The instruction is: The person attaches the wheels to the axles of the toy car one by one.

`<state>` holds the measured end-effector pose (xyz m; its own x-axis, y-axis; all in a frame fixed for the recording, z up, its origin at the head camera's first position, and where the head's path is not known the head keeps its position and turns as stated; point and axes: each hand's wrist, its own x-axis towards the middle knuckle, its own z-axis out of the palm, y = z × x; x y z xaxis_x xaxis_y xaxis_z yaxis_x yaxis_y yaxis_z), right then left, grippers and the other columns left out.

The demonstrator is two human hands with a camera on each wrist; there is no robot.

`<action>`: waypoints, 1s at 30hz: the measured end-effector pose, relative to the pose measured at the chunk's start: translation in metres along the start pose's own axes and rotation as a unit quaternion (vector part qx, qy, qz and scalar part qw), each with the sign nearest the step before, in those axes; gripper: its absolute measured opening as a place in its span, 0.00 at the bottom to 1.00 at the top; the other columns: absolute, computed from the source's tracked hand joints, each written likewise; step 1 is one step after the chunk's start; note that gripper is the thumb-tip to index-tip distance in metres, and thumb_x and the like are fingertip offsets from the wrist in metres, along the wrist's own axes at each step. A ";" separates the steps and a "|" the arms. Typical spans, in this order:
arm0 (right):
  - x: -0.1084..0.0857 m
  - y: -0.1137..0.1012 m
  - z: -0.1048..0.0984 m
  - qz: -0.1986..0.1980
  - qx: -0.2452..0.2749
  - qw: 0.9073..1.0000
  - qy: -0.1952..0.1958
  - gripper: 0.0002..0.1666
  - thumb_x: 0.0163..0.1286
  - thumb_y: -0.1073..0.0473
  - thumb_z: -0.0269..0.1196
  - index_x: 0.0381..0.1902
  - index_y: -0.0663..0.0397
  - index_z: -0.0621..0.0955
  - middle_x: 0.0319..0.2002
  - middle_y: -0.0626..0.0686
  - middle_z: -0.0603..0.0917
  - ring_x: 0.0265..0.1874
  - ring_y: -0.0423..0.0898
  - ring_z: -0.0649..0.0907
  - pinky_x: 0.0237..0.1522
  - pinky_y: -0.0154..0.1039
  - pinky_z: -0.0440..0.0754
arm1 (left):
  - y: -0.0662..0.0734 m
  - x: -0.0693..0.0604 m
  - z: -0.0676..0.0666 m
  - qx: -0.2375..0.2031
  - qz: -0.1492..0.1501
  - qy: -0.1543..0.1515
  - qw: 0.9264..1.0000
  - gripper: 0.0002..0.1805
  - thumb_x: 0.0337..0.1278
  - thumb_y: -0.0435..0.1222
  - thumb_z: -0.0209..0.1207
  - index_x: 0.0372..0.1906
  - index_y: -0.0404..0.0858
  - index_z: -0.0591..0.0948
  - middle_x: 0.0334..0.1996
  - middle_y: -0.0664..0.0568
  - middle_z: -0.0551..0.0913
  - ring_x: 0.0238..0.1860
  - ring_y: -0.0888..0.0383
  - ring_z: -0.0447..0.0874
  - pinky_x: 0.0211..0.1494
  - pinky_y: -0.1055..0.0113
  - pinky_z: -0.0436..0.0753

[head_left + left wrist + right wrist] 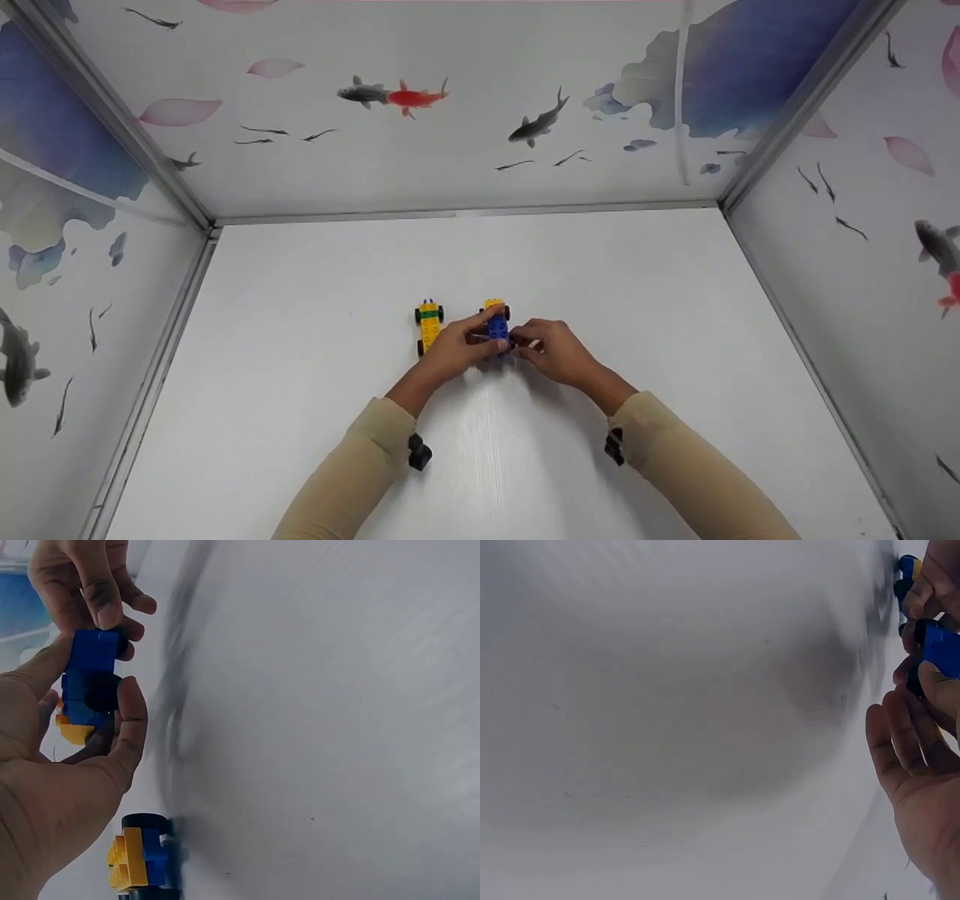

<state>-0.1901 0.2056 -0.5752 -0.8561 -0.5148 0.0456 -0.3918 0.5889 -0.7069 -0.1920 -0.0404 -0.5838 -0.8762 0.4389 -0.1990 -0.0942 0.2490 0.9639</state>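
A toy car built of blue and yellow blocks, with black wheels, is in my left hand, thumb on one side and fingers on the other. In the left wrist view the blue body and a wheel show between the fingers. On the car's right side my right hand pinches a black wheel between thumb and fingers; those fingertips partly hide it. Just left of my left hand stands a second toy car, mostly yellow with a green strip and black wheels.
The white tabletop lies beneath both hands. Patterned panels with fish and petals rise at the back, left and right, joined by grey metal edging.
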 end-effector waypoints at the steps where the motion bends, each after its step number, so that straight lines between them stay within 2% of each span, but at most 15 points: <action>1: 0.001 0.000 0.000 -0.001 -0.004 1.000 -0.003 0.18 0.76 0.68 0.70 0.61 0.57 0.90 0.50 0.58 0.92 0.49 0.53 0.92 0.49 0.47 0.94 | 0.000 0.000 0.000 0.011 -0.003 0.003 1.000 0.37 0.77 0.51 0.68 0.85 0.63 0.69 0.81 0.40 0.73 0.70 0.44 0.84 0.63 0.55 0.91; 7: 0.004 0.002 0.003 -0.004 -0.021 1.000 -0.017 0.16 0.76 0.70 0.69 0.59 0.60 0.90 0.49 0.60 0.92 0.48 0.54 0.92 0.49 0.49 0.94 | -0.003 0.003 0.006 0.098 -0.015 0.035 0.994 0.32 0.78 0.53 0.67 0.81 0.58 0.76 0.74 0.37 0.77 0.69 0.44 0.86 0.60 0.57 0.92; 10: 0.005 0.003 0.005 -0.010 -0.037 0.999 -0.018 0.15 0.76 0.69 0.70 0.57 0.60 0.90 0.48 0.60 0.92 0.47 0.53 0.92 0.50 0.50 0.93 | -0.002 0.004 0.009 0.137 -0.018 0.045 0.989 0.30 0.78 0.51 0.67 0.79 0.57 0.78 0.69 0.37 0.77 0.61 0.46 0.89 0.56 0.58 0.92; 14: 0.004 0.005 0.008 -0.022 -0.067 0.997 -0.017 0.13 0.75 0.67 0.71 0.56 0.60 0.90 0.48 0.59 0.92 0.46 0.52 0.90 0.48 0.50 0.92 | 0.000 0.004 0.011 0.180 -0.017 0.049 0.982 0.30 0.78 0.51 0.67 0.79 0.58 0.78 0.65 0.40 0.80 0.54 0.51 0.87 0.56 0.57 0.90; 18: 0.003 0.007 0.010 -0.009 -0.073 0.997 -0.025 0.13 0.76 0.65 0.71 0.56 0.59 0.91 0.51 0.60 0.90 0.48 0.52 0.88 0.51 0.50 0.90 | -0.001 0.003 0.013 0.204 -0.011 0.052 0.977 0.29 0.78 0.50 0.67 0.78 0.60 0.79 0.60 0.42 0.82 0.53 0.52 0.84 0.60 0.56 0.88; 22: 0.002 0.009 0.011 0.003 -0.067 0.997 -0.025 0.14 0.77 0.64 0.71 0.58 0.59 0.91 0.54 0.60 0.88 0.51 0.53 0.87 0.54 0.53 0.89 | -0.002 0.001 0.017 0.215 -0.008 0.058 0.975 0.28 0.78 0.50 0.67 0.78 0.61 0.79 0.59 0.42 0.82 0.50 0.53 0.83 0.56 0.58 0.87; 30: -0.005 0.012 0.010 -0.009 -0.076 0.997 -0.010 0.15 0.77 0.63 0.70 0.58 0.58 0.90 0.52 0.60 0.88 0.50 0.53 0.87 0.52 0.53 0.88 | 0.001 -0.003 0.024 0.238 0.009 0.072 0.969 0.32 0.78 0.52 0.67 0.81 0.56 0.76 0.69 0.41 0.73 0.44 0.58 0.82 0.49 0.64 0.84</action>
<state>-0.1870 0.2088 -0.5906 -0.8419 -0.5379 0.0427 -0.4553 0.6658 -0.5911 -0.1781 -0.0211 -0.5862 -0.9359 0.3300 -0.1232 0.1197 0.6269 0.7698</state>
